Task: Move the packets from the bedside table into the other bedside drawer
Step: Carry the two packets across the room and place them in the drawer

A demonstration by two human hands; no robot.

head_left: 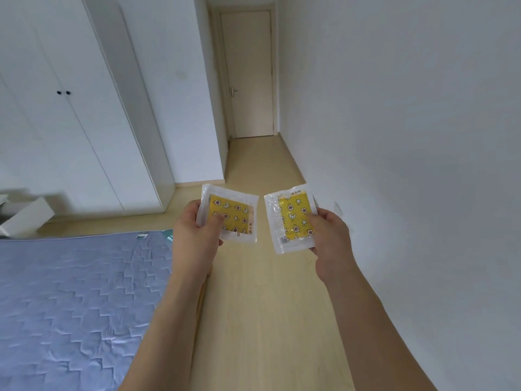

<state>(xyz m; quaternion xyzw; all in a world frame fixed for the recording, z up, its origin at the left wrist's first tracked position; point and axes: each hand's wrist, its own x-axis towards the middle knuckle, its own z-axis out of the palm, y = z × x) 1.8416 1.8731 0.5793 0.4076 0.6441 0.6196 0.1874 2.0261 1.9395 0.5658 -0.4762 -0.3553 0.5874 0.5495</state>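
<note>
Packets, two, clear wrap with yellow print: left packet [229, 214] pinched in left hand [197, 235]; right packet [291, 220] pinched in right hand [329, 238]; both held apart above wooden floor [253, 320], beside bed [70, 306].

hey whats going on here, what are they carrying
A person stands beside a bed holding two packets, one in each of their hands. The left hand grips the left packet and the right hand grips the right packet, both clear wrappers with yellow patterned contents. Ahead lie a bare floor and a closed door. No drawer is clearly in view, so the packets are not yet put away.
</note>
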